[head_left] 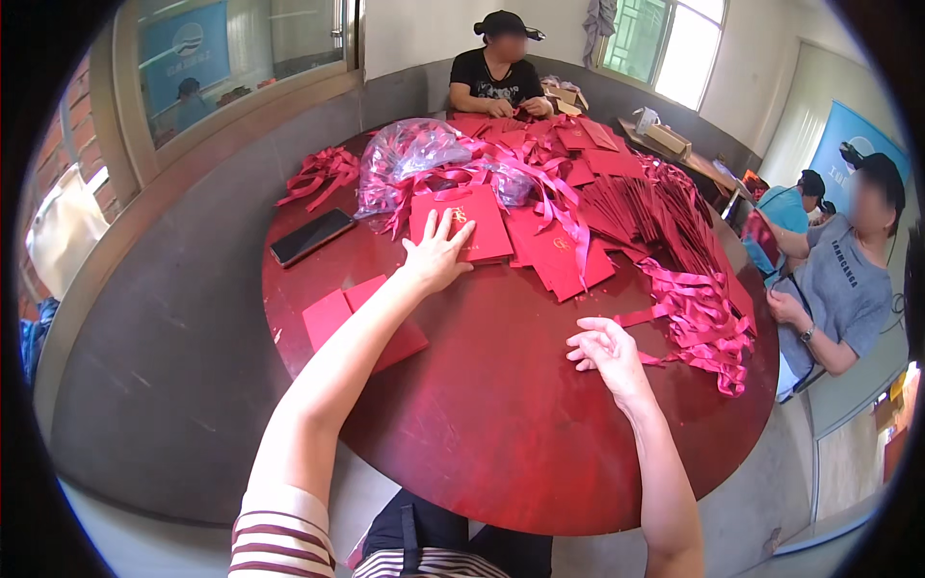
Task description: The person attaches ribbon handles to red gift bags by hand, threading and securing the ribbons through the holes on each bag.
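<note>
My left hand (438,252) lies with fingers spread on a stack of flat red paper bags (487,231) with a gold print. Over the table's right half hovers my right hand (607,358), its fingers loosely bent and apart, nothing seen in them. Close to it is a heap of pink ribbons (699,323), one strand reaching toward the hand. More red bags (559,252) lie fanned just right of the stack, with a ribbon across them. Beside my left forearm are further red pieces (328,316), partly hidden by the arm.
A clear plastic bag (405,159) of ribbons and a black phone (313,237) lie at the left. Long rows of red bags (655,212) lean at the right back. One person (501,82) sits across the round table (501,424); another (838,270) is at the right.
</note>
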Tool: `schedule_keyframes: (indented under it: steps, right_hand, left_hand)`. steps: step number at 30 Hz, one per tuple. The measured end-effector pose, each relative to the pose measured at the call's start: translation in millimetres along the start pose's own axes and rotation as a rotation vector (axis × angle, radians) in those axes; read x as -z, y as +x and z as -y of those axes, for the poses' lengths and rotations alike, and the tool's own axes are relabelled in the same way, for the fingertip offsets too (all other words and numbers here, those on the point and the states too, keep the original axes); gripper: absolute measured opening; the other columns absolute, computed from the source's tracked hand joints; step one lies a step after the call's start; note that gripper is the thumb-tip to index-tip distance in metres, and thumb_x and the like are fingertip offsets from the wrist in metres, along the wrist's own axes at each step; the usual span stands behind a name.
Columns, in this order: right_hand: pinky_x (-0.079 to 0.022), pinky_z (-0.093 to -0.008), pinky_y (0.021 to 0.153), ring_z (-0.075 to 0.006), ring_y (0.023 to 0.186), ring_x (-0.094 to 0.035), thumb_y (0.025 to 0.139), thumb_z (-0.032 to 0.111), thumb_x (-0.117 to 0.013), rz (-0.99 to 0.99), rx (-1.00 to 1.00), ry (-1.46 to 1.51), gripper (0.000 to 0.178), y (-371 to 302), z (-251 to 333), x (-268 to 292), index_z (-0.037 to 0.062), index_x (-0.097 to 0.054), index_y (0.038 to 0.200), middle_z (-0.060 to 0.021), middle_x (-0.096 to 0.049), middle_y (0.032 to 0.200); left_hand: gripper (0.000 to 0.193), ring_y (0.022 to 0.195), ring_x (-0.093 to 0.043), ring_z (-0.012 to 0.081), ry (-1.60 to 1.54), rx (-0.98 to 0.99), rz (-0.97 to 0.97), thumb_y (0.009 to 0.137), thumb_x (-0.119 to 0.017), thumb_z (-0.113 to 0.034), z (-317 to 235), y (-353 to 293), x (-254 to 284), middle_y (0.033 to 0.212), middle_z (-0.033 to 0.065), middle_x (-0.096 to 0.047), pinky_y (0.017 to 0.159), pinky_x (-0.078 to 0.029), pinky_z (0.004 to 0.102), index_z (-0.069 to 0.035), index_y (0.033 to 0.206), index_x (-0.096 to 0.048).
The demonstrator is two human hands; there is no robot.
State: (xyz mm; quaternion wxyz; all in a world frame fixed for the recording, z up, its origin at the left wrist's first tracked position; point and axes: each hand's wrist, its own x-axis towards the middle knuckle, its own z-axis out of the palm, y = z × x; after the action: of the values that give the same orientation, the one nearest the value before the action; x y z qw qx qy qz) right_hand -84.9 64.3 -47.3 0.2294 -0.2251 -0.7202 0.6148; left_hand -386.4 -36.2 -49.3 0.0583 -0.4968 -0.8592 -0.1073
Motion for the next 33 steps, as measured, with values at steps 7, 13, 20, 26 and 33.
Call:
schedule_keyframes:
  steps: [7, 13, 20, 26, 33]
  right_hand:
    - [-0.050, -0.0260, 0.067, -0.0157, 0.080, -0.061, 0.091, 0.013, -0.052, 0.036, 0.039, 0.004, 0.028, -4.4, 4.1, -5.5, 0.0009, -0.047, 0.116, -0.0114, -0.062, 0.095]
    - [-0.049, -0.0264, 0.065, -0.0147, 0.076, -0.061, 0.090, 0.008, -0.050, -0.042, 0.013, -0.067, 0.025, -5.9, -10.6, 11.6, -0.0003, -0.048, 0.113, -0.0099, -0.061, 0.091]
    - [-0.049, -0.0275, 0.063, -0.0169, 0.076, -0.062, 0.089, 0.006, -0.047, -0.050, -0.042, -0.106, 0.025, 4.7, -6.1, 4.5, -0.0054, -0.046, 0.111, -0.0133, -0.062, 0.088]
    - [-0.050, -0.0280, 0.065, -0.0171, 0.078, -0.062, 0.089, 0.005, -0.047, 0.009, 0.030, -0.163, 0.026, 8.3, -7.8, 0.4, -0.0056, -0.045, 0.112, -0.0137, -0.061, 0.090]
    - [-0.049, -0.0282, 0.067, -0.0164, 0.079, -0.061, 0.089, 0.005, -0.048, 0.013, -0.019, -0.158, 0.026, 1.0, -9.1, -4.5, -0.0056, -0.045, 0.113, -0.0134, -0.061, 0.089]
  left_hand:
    - [0.076, 0.133, -0.022, 0.0372, -0.009, -0.163, -0.156, 0.071, -0.070, -0.041, -18.1, -43.4, 51.7, 0.141, 0.0194, -0.030, 0.099, -0.023, 0.0648, -0.015, 0.135, -0.037]
    - [0.035, 0.111, -0.052, 0.0237, -0.432, -0.303, -1.041, 0.085, -0.057, -0.023, -97.6, -119.3, 159.6, 0.116, 0.0143, -0.057, 0.095, -0.039, 0.0315, 0.004, 0.107, -0.060]
    - [0.033, 0.109, -0.052, 0.0229, -0.638, -0.370, -0.727, 0.085, -0.056, -0.021, -114.8, -115.7, 121.1, 0.114, 0.0138, -0.057, 0.093, -0.039, 0.0309, 0.003, 0.106, -0.060]
    - [0.031, 0.107, -0.052, 0.0221, -0.699, -0.345, -0.640, 0.084, -0.055, -0.019, -107.8, -125.6, 127.2, 0.112, 0.0133, -0.058, 0.092, -0.039, 0.0303, 0.003, 0.105, -0.059]
    - [0.029, 0.104, -0.052, 0.0211, -0.755, -0.329, -0.581, 0.084, -0.054, -0.017, -92.6, -136.5, 145.7, 0.110, 0.0127, -0.058, 0.090, -0.040, 0.0295, 0.003, 0.104, -0.059]
